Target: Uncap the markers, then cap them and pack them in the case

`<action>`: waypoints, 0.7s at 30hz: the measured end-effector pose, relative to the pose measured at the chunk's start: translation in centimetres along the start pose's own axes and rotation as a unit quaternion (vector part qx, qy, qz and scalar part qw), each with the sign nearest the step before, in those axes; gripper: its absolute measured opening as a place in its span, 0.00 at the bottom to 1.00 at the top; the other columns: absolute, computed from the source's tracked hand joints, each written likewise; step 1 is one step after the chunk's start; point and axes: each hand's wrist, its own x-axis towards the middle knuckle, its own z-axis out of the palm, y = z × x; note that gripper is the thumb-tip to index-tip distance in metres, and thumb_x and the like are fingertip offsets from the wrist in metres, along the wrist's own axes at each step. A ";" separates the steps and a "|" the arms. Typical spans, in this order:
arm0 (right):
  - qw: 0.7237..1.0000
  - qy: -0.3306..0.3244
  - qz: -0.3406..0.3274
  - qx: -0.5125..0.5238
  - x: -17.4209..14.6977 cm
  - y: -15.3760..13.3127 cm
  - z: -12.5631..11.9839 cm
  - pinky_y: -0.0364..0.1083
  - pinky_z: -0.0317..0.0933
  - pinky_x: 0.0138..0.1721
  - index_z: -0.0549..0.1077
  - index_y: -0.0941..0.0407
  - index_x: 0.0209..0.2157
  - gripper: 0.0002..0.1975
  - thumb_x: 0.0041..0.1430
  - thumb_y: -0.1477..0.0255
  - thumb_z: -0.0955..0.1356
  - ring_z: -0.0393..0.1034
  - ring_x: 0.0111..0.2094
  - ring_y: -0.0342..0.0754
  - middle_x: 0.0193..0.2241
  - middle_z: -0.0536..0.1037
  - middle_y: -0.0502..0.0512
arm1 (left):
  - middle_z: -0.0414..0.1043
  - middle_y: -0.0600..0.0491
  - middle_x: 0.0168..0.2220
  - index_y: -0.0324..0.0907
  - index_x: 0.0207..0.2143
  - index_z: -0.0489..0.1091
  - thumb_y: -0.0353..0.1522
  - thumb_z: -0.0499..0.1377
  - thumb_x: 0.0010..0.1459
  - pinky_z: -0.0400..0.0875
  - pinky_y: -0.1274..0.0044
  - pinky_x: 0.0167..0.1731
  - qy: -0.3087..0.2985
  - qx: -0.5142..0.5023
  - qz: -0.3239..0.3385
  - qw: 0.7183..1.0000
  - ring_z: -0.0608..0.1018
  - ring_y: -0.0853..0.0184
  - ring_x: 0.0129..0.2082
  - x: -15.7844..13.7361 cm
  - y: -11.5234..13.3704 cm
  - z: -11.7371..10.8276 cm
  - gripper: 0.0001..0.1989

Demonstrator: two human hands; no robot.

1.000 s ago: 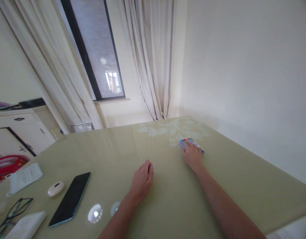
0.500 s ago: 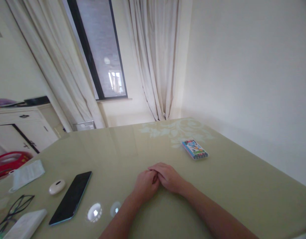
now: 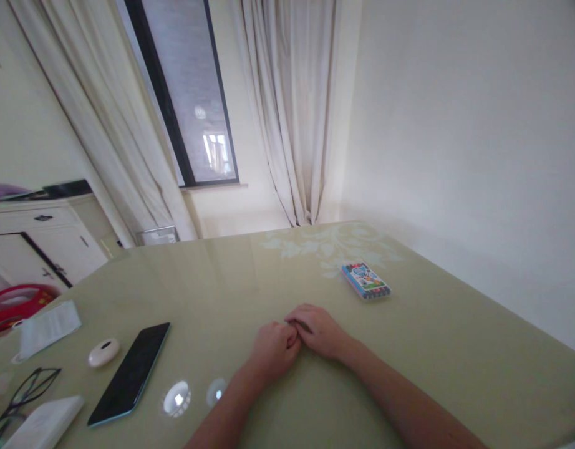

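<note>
Resting together near the middle of the pale green, glossy worktop [image 3: 212,280], the bare left hand [image 3: 275,349] and bare right hand [image 3: 322,330] seem to be at a pause between actions. The left is curled into a loose fist; the right bends its fingers against it, and how far its palm is closed cannot be told. Neither visibly holds anything. A flat, clear case of colourful pens with a cartoon label [image 3: 366,280] lies beyond the right hand and to its right, untouched. Taking it would call for parting the hands and stretching the right one forward. At the left lie a black-screened phone with a blue edge [image 3: 129,374], a white rounded object with a dark oval spot [image 3: 103,353] and dark-framed glasses [image 3: 32,386]. Behind, cream fabric curtains [image 3: 292,93] flank a dark-framed window [image 3: 189,93]; a plain white wall [image 3: 465,137] rises on the right.
</note>
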 end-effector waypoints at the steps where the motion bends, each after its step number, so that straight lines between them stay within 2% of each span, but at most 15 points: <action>1: 1.000 -0.003 -0.002 -0.002 0.0 0.0 0.1 0.47 0.65 0.51 0.81 0.56 0.46 0.14 0.65 0.77 0.65 0.75 0.46 0.50 0.43 0.83 0.57 | 0.58 0.59 0.18 0.42 0.19 0.62 0.28 0.57 0.58 0.44 0.72 0.27 -0.001 0.001 0.001 1.000 0.58 0.70 0.21 0.0 0.0 0.0 0.15; 5: 0.999 0.004 0.015 -0.040 0.3 0.6 0.3 0.48 0.64 0.53 0.80 0.55 0.48 0.14 0.66 0.74 0.65 0.74 0.48 0.51 0.45 0.82 0.57 | 0.55 0.60 0.18 0.43 0.19 0.62 0.28 0.57 0.58 0.47 0.73 0.27 -0.004 0.005 0.009 1.000 0.57 0.70 0.21 -0.2 -0.1 0.0 0.15; 7: 0.993 0.047 0.061 -0.088 0.5 1.6 -0.5 0.52 0.63 0.56 0.78 0.56 0.52 0.15 0.67 0.72 0.66 0.73 0.51 0.54 0.48 0.81 0.60 | 0.53 0.60 0.18 0.43 0.18 0.62 0.28 0.57 0.58 0.49 0.74 0.27 -0.007 0.005 0.016 1.000 0.56 0.70 0.21 -0.3 -0.2 -0.1 0.15; 9: 0.974 0.123 0.133 -0.135 0.4 3.3 -2.3 0.55 0.61 0.58 0.75 0.58 0.54 0.17 0.67 0.69 0.65 0.71 0.54 0.58 0.52 0.79 0.64 | 0.52 0.61 0.18 0.43 0.18 0.61 0.28 0.56 0.57 0.50 0.75 0.28 -0.007 0.005 0.021 1.000 0.55 0.70 0.21 -0.3 -0.4 -0.2 0.15; 11: 0.937 0.213 0.212 -0.180 -0.2 5.3 -4.6 0.57 0.60 0.58 0.74 0.59 0.55 0.18 0.68 0.68 0.64 0.70 0.55 0.61 0.53 0.78 0.68 | 0.51 0.60 0.18 0.43 0.18 0.60 0.28 0.55 0.57 0.49 0.75 0.28 -0.002 0.006 0.020 1.000 0.55 0.70 0.20 -0.3 -0.7 -0.3 0.15; 13: 0.880 0.291 0.302 -0.221 -1.4 7.3 -6.8 0.60 0.60 0.56 0.73 0.59 0.55 0.20 0.68 0.64 0.64 0.69 0.55 0.65 0.53 0.76 0.70 | 0.52 0.60 0.18 0.44 0.18 0.60 0.28 0.54 0.58 0.50 0.75 0.27 0.006 0.007 0.014 1.000 0.55 0.69 0.20 -0.3 -1.0 -0.3 0.15; 15: 0.828 0.334 0.390 -0.223 -2.6 9.1 -8.3 0.63 0.60 0.54 0.71 0.58 0.57 0.24 0.67 0.59 0.65 0.67 0.56 0.69 0.55 0.74 0.73 | 0.54 0.59 0.18 0.44 0.19 0.60 0.29 0.54 0.59 0.50 0.75 0.27 0.017 0.008 0.009 1.000 0.56 0.69 0.20 -0.3 -1.3 -0.3 0.15; 16: 0.819 0.335 0.413 -0.217 -3.2 9.9 -8.6 0.65 0.60 0.53 0.71 0.59 0.57 0.26 0.66 0.57 0.65 0.68 0.55 0.71 0.54 0.74 0.76 | 0.55 0.59 0.18 0.44 0.19 0.61 0.30 0.53 0.60 0.50 0.75 0.27 0.022 0.008 0.008 1.000 0.57 0.69 0.20 -0.3 -1.4 -0.2 0.15; 18: 0.816 0.319 0.440 -0.198 -3.9 10.9 -8.7 0.66 0.61 0.51 0.73 0.57 0.55 0.25 0.64 0.56 0.66 0.70 0.52 0.72 0.50 0.76 0.75 | 0.57 0.58 0.19 0.44 0.20 0.61 0.32 0.53 0.62 0.50 0.75 0.27 0.031 0.007 0.007 0.999 0.59 0.68 0.21 -0.3 -1.5 -0.1 0.16; 21: 0.834 0.292 0.432 -0.183 -3.5 11.0 -7.5 0.65 0.62 0.49 0.75 0.54 0.51 0.22 0.62 0.55 0.67 0.72 0.51 0.71 0.47 0.78 0.71 | 0.62 0.56 0.21 0.44 0.22 0.63 0.34 0.51 0.65 0.53 0.75 0.27 0.048 0.008 -0.002 0.999 0.63 0.67 0.22 -0.4 -1.2 0.1 0.17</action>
